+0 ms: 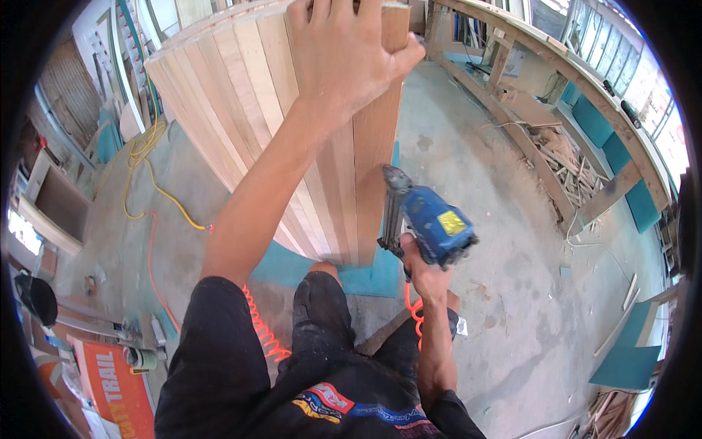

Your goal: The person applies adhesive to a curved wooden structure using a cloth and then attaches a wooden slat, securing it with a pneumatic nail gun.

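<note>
A tall piece made of pale wooden slats [252,80] stands in front of me, with a browner board [378,150] along its right edge. My left hand [344,62] grips its top, the fingers over the upper edge and the thumb out to the right. In my right hand [428,274] is a blue nail gun [435,219], my fingers wrapped round its handle. The gun's nose points up at the brown board's right side; whether it touches I cannot tell. An orange coiled air hose [413,311] hangs from the handle.
The slatted piece stands on a teal sheet [358,282] on the concrete floor. A long wooden workbench [563,62] runs along the right, with offcuts [567,157] beneath. A yellow hose [172,201] snakes at left, near a wooden box frame [55,205]. An orange box [113,388] lies lower left.
</note>
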Demonstrator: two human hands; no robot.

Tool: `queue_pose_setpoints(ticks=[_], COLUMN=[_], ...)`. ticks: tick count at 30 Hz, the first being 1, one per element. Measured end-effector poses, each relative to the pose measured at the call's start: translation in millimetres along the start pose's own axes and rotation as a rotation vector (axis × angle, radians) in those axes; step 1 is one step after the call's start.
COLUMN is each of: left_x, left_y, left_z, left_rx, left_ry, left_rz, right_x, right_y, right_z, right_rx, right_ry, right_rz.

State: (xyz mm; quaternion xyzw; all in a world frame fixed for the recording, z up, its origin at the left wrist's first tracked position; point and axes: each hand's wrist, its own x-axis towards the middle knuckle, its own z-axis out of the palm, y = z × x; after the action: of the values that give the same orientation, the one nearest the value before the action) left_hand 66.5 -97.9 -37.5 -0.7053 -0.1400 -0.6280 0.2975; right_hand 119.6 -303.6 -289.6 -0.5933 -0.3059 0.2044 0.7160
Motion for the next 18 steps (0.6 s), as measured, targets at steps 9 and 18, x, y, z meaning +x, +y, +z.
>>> queue_pose_setpoints(ticks=[9,18], left_x=[-16,-13], left_y=[-14,-13], left_z=[14,7], left_rx=[-0.064,-0.026], left_ry=[0.022,0.026], left_rz=[-0.047,-0.018], right_x=[13,31], right_y=[-101,-54], right_z=[-8,-4], right_rx=[0.175,0.789], right_ry=[-0.004,-0.251], right_rz=[0.073,0.473])
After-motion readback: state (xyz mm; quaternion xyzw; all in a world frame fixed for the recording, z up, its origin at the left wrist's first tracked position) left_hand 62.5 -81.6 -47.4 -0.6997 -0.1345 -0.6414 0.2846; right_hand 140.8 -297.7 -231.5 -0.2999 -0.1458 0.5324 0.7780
